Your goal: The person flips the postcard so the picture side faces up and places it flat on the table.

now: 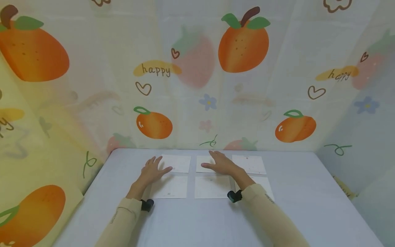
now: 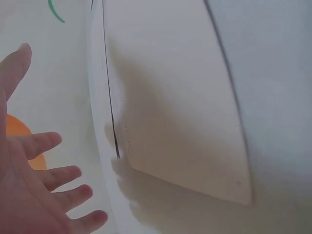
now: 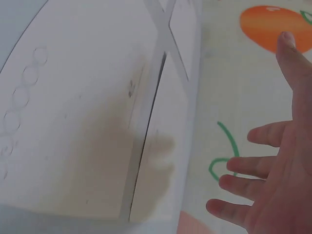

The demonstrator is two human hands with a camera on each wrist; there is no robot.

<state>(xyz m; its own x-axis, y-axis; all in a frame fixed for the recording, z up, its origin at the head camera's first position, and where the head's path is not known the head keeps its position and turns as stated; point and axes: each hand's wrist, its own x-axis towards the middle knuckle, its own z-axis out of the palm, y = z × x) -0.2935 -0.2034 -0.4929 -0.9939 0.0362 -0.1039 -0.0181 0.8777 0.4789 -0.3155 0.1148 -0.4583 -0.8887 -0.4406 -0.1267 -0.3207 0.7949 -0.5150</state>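
Note:
White paper sheets lie flat on the table in two rows. My left hand (image 1: 153, 170) is spread over the left end, between the back-left sheet (image 1: 180, 164) and the front-left sheet (image 1: 171, 190), holding nothing. My right hand (image 1: 223, 164), also spread and holding nothing, covers part of the back-middle sheet (image 1: 203, 159). Below it lies the front-middle sheet (image 1: 210, 188). In the right wrist view, one sheet (image 3: 63, 136) bears a chain of faint circles and small dark marks. The left wrist view shows fingers apart, beside a sheet (image 2: 185, 97) with the hand's shadow across it.
A back-right sheet (image 1: 250, 164) and a front-right sheet (image 1: 262, 183) complete the rows, the latter partly behind the right forearm. Pale cloth covers the table (image 1: 191, 223). A fruit-printed curtain (image 1: 191, 103) hangs behind it and along the left. Each wrist wears a black camera (image 1: 234, 196).

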